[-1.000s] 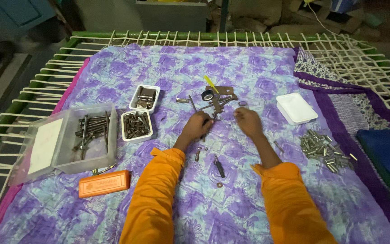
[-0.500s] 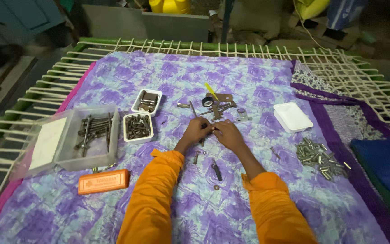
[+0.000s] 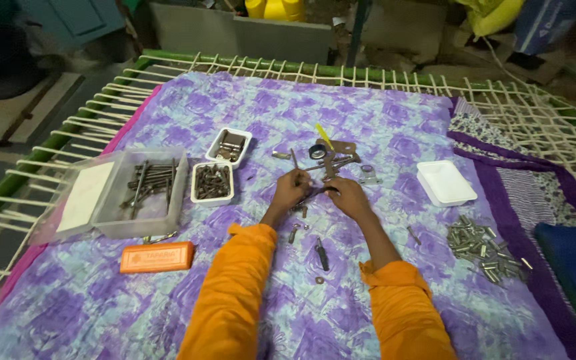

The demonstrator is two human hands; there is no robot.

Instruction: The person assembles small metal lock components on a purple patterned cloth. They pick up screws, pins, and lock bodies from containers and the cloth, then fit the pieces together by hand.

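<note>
Both hands meet mid-quilt (image 3: 288, 107). Left hand (image 3: 293, 188) and right hand (image 3: 347, 197) each hold an end of a thin dark metal rod (image 3: 317, 194); fingers pinched on it, one hand per end. Rod runs roughly level between the hands, just above the quilt. Too small to tell what kind of part it is.

Around the hands:
- Hardware pile (image 3: 331, 157) just beyond the fingertips: flat plates, long bolts, a dark tape roll, a yellow strip sticking out the far side.
- Small bracket (image 3: 368, 175) right of the pile, near the right hand.
- Loose bolt (image 3: 293, 233) near the left wrist; dark-handled screwdriver (image 3: 322, 254) between the forearms; washer (image 3: 319, 280) just below it.
- Small loose piece (image 3: 413, 233) right of the right forearm.

Left side:
- White tray of dark screws (image 3: 213, 182); second white tray (image 3: 229, 145) behind it with bigger metal pieces.
- Clear box (image 3: 143, 193) with long bolts, lid open to the left.
- Orange case (image 3: 157, 257) in front of the clear box, a metal tool poking out between them.

Right side:
- Empty white tray (image 3: 445, 183).
- Heap of silvery bolts (image 3: 485, 247) near the quilt's right edge.

Quilt lies on a rope-strung cot (image 3: 168, 63) with a green frame. Sleeves are orange.
</note>
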